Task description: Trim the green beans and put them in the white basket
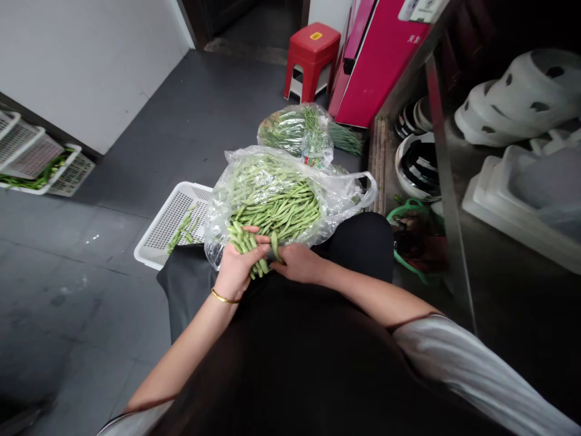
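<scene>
A bunch of green beans point(247, 245) lies in my left hand point(233, 269), its fingers wrapped round them. Close beside it, my right hand point(297, 263) is closed on a single green bean point(275, 247) that sticks up from the fingers. Both hands are at the near edge of a clear plastic bag point(218, 206), which is open and full of long green beans point(290, 209). Left of the bag, a white perforated basket point(157, 233) holds several loose bean pieces point(184, 230). The far side of that basket is partly hidden by the bag.
Beyond the bag lies another clear bag of greens point(284, 130). A red stool point(313, 45) stands farther back beside a pink cabinet point(376, 66). At right, a metal shelf point(449, 200) holds white tubs point(521, 103); stacked white baskets point(34, 151) sit at left.
</scene>
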Tool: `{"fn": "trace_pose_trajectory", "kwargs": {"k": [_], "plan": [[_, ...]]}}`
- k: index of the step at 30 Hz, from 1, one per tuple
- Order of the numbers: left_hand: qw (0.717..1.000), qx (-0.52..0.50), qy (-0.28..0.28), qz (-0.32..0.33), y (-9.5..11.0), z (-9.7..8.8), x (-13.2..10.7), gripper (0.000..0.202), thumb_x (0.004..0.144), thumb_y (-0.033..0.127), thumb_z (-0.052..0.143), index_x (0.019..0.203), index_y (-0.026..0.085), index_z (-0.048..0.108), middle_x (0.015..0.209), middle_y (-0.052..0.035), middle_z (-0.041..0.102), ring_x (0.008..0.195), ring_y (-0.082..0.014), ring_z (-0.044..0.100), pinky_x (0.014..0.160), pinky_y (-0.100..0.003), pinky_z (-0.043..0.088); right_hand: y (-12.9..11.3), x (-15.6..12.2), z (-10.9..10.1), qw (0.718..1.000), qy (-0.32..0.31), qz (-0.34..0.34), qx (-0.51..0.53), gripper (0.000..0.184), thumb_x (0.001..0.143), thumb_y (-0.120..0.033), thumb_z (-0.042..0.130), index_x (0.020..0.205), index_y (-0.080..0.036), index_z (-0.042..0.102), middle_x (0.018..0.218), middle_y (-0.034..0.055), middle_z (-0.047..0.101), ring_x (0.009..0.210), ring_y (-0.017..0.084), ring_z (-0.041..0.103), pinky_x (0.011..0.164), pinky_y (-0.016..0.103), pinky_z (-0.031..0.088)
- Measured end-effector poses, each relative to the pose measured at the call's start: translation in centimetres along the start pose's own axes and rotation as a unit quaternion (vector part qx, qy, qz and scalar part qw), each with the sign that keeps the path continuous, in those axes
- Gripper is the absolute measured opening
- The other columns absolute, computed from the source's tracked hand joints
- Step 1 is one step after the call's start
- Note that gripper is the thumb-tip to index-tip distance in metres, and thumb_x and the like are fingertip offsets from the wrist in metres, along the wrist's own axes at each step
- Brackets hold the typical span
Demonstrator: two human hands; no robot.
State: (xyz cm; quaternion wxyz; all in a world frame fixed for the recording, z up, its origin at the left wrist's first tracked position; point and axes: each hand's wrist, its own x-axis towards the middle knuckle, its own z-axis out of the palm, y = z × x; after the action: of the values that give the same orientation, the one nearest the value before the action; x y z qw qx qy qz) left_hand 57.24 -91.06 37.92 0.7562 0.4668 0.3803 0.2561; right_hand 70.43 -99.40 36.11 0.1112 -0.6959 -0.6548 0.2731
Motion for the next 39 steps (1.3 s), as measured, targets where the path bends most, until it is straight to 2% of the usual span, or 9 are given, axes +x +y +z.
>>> {"fn": "trace_pose_trajectory", "kwargs": {"k": [5, 11, 16, 21, 23, 25, 29, 33, 39], "plan": [[0.975, 0.200, 0.001, 0.095, -0.4, 0.1, 0.1, 0.035, 0.058, 0.018, 0.079, 0.087, 0.015, 0.059, 0.077, -0.0007, 0.061, 0.068, -0.0112, 0.056, 0.065, -0.022, 0.047, -2.1, -0.6, 0.2, 0.999, -0.010, -0.003, -0.048, 0.030, 0.088, -0.030, 0.041, 0.090, -0.009, 0.062, 0.080, 0.0135, 0.068, 0.068, 0.020, 0.061, 0.059, 0.028, 0.038], [0.984, 0.140, -0.107, 0.035, 0.2, -0.6, -0.5, 0.025, 0.069, 0.024, 0.072, 0.087, 0.016, 0.056, 0.068, 0.0016, 0.057, 0.051, -0.0087, 0.051, 0.050, -0.021, 0.043, -0.6, -2.4, -3.5, 0.999, 0.035, -0.026, 0.003, 0.041, 0.085, -0.054, 0.046, 0.086, -0.015, 0.057, 0.071, 0.0042, 0.063, 0.060, 0.014, 0.054, 0.054, 0.024, 0.029], [0.958, 0.190, -0.216, 0.007, 0.7, -0.4, -0.9, 0.022, 0.071, 0.024, 0.068, 0.086, 0.014, 0.056, 0.067, 0.0008, 0.057, 0.052, -0.0096, 0.052, 0.050, -0.022, 0.043, 1.0, -3.0, -3.8, 0.982, 0.093, -0.141, 0.080, 0.026, 0.093, -0.034, 0.039, 0.081, -0.016, 0.054, 0.073, 0.0024, 0.060, 0.064, 0.011, 0.052, 0.057, 0.023, 0.031], [0.922, 0.272, -0.262, 0.087, 1.1, 0.1, -1.3, 0.022, 0.066, 0.021, 0.069, 0.085, 0.016, 0.057, 0.079, -0.0021, 0.059, 0.073, -0.0151, 0.057, 0.069, -0.028, 0.047, 2.1, -3.2, -3.0, 0.932, -0.050, -0.209, 0.292, 0.031, 0.091, -0.038, 0.042, 0.075, -0.014, 0.055, 0.061, -0.0012, 0.056, 0.053, 0.008, 0.052, 0.053, 0.019, 0.038], [0.921, 0.246, -0.296, 0.064, 1.0, -0.1, -1.4, 0.023, 0.064, 0.021, 0.071, 0.083, 0.016, 0.058, 0.078, -0.0031, 0.060, 0.071, -0.0158, 0.057, 0.068, -0.029, 0.046, 2.7, -3.3, -3.2, 0.896, -0.154, -0.188, 0.373, 0.038, 0.090, -0.046, 0.040, 0.075, -0.014, 0.053, 0.053, -0.0041, 0.050, 0.044, 0.007, 0.048, 0.047, 0.018, 0.038], [0.946, 0.136, -0.294, 0.002, 0.6, -0.4, -1.2, 0.028, 0.063, 0.023, 0.071, 0.087, 0.017, 0.058, 0.074, -0.0049, 0.062, 0.062, -0.0164, 0.058, 0.057, -0.028, 0.045, 3.5, -3.0, -3.7, 0.895, -0.169, -0.133, 0.392, 0.044, 0.092, -0.051, 0.031, 0.078, -0.014, 0.052, 0.048, -0.0052, 0.047, 0.040, 0.008, 0.048, 0.045, 0.019, 0.038], [0.975, -0.141, -0.162, -0.056, -0.2, -1.0, 0.0, 0.034, 0.059, 0.024, 0.071, 0.089, 0.018, 0.057, 0.063, -0.0020, 0.056, 0.056, -0.0149, 0.053, 0.046, -0.024, 0.040, 5.2, 0.0, -4.7, 0.993, 0.036, -0.002, 0.113, 0.034, 0.091, -0.043, 0.039, 0.094, -0.013, 0.055, 0.070, 0.0047, 0.061, 0.061, 0.015, 0.059, 0.058, 0.025, 0.043], [0.967, -0.211, -0.105, -0.095, -0.4, -0.9, 0.6, 0.033, 0.055, 0.016, 0.072, 0.084, 0.018, 0.057, 0.064, 0.0015, 0.050, 0.062, -0.0128, 0.052, 0.052, -0.024, 0.043, 5.8, 4.6, -4.0, 0.978, 0.073, 0.047, -0.192, 0.029, 0.091, -0.030, 0.040, 0.114, -0.017, 0.052, 0.104, 0.0149, 0.058, 0.079, 0.022, 0.061, 0.064, 0.030, 0.042], [0.970, -0.143, -0.121, -0.156, -1.0, -0.8, 0.4, 0.021, 0.063, 0.011, 0.068, 0.081, 0.013, 0.057, 0.059, 0.0003, 0.055, 0.047, -0.0094, 0.048, 0.046, -0.023, 0.039, 4.8, 5.6, -3.1, 0.966, 0.100, -0.036, -0.235, 0.034, 0.095, -0.024, 0.027, 0.098, -0.010, 0.058, 0.096, 0.0149, 0.058, 0.081, 0.021, 0.058, 0.064, 0.028, 0.038]]}}
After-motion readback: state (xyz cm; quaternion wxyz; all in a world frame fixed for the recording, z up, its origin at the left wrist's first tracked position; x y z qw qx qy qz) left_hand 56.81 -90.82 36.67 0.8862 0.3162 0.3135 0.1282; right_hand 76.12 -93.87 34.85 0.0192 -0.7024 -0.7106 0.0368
